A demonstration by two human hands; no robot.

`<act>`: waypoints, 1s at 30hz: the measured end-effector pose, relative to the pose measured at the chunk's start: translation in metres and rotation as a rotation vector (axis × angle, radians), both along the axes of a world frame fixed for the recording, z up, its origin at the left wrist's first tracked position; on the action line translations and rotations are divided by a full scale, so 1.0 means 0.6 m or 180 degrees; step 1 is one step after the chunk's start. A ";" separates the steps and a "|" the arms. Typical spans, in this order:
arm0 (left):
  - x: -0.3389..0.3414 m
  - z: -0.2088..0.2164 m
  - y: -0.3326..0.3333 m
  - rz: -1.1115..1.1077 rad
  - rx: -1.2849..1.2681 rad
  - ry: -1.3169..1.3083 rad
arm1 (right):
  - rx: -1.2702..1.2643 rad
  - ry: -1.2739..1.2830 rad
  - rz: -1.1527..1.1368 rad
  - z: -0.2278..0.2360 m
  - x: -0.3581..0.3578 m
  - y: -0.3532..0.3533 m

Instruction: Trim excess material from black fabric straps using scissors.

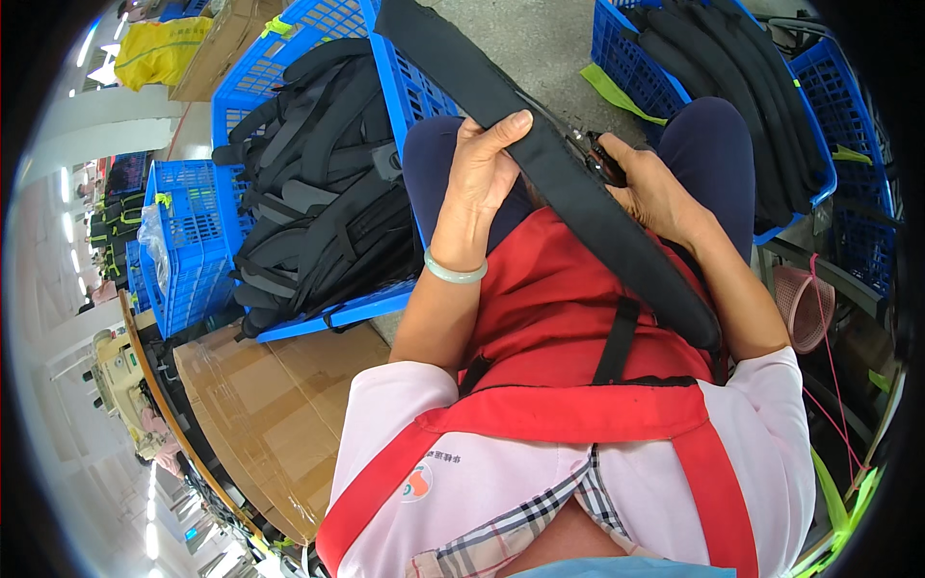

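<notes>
Blue crates (376,303) flank an open gap of floor (525,39).

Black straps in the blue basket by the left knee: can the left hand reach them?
Likely yes: the straps lie uncovered close by, though the left hand is holding the black padded strip.

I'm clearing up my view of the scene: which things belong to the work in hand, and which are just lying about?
Part of the work:
long black padded strip, in the left hand
small dark tool, in the right hand
similar black pieces in the right blue crate, probably

Apparently just lying about:
cardboard box
yellow bag
pink basket
</notes>
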State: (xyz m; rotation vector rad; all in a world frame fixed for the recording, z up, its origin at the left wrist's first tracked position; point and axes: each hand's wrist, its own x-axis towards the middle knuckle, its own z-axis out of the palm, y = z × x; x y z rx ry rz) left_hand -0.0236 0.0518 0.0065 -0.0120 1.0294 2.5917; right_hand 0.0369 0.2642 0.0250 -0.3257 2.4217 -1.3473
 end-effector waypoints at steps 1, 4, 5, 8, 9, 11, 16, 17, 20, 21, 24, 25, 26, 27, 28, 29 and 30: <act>0.001 -0.001 0.002 -0.0024 0.0032 -0.0010 | 0.0005 -0.0002 -0.0003 -0.004 0.001 0.001; 0.003 0.000 0.002 -0.0120 0.0124 -0.0014 | -0.0209 0.0161 0.0036 -0.011 0.004 0.005; 0.004 0.001 -0.002 -0.0190 0.0179 -0.0007 | -0.0270 0.0230 0.0043 -0.011 0.005 0.005; -0.016 -0.001 -0.029 -0.0196 0.0289 -0.0051 | -0.0181 0.0199 0.0057 -0.005 0.004 0.005; -0.021 -0.005 -0.034 -0.0115 0.0237 0.0005 | -0.0032 0.0101 0.0059 -0.002 0.004 0.005; -0.019 -0.012 -0.032 -0.0117 0.0135 0.0067 | -0.0055 0.0222 -0.0044 -0.014 0.011 -0.001; -0.009 -0.011 -0.020 -0.0091 -0.0125 0.0127 | -0.0062 0.0452 -0.0055 -0.010 0.007 -0.010; -0.009 -0.011 -0.020 -0.0143 -0.0129 0.0170 | 0.0033 0.0406 -0.0033 0.000 0.005 -0.011; -0.008 -0.010 -0.016 -0.0184 -0.0115 0.0224 | 0.0128 0.0293 0.0065 0.011 -0.002 -0.011; -0.007 -0.009 -0.015 -0.0174 -0.0091 0.0231 | 0.0132 0.0224 0.0140 0.012 -0.004 -0.010; -0.008 -0.010 -0.018 -0.0228 -0.0044 0.0215 | 0.0047 0.0055 0.0166 0.014 -0.006 -0.010; -0.007 -0.010 -0.019 -0.0220 -0.0048 0.0215 | 0.0043 0.0055 0.0174 0.017 -0.008 -0.011; -0.006 -0.011 -0.017 -0.0228 0.0015 0.0149 | 0.0085 -0.0183 0.0117 0.020 -0.009 -0.010; -0.006 -0.011 -0.015 -0.0236 0.0077 0.0084 | 0.0128 -0.0420 0.0061 0.022 -0.011 -0.010; -0.005 -0.011 -0.013 -0.0231 0.0076 0.0087 | 0.0128 -0.0416 0.0066 0.016 -0.010 -0.009; -0.003 -0.009 -0.010 -0.0197 0.0094 0.0043 | 0.0071 -0.0072 0.0056 0.003 -0.008 -0.007; -0.002 -0.006 -0.005 -0.0164 0.0112 -0.0002 | 0.0015 0.0272 0.0045 -0.006 -0.007 -0.006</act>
